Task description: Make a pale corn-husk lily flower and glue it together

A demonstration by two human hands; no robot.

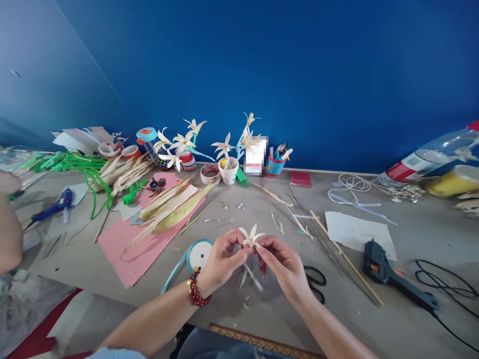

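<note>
Between my two hands, low over the near middle of the table, is a cream-white handmade flower (252,236) with pointed petals, made from husk-like strips. My left hand (228,257), with a beaded bracelet at the wrist, pinches the flower's base from the left. From the right, the thumb and fingers of my right hand (282,262) close on the same flower near its petals. Pale strips (254,281) hang below it. A roll of light-blue ribbon (194,255) lies beside my left hand, partly behind it. Black-handled scissors (316,283) rest just right of my right hand.
Corn husks (175,209) lie on pink paper (118,244) to the left. Finished flowers stand in a paper cup (228,172) at the back. At right are thin wires (318,237), a black glue gun (392,279) and a bottle (422,162). Another person's arm (7,224) shows far left.
</note>
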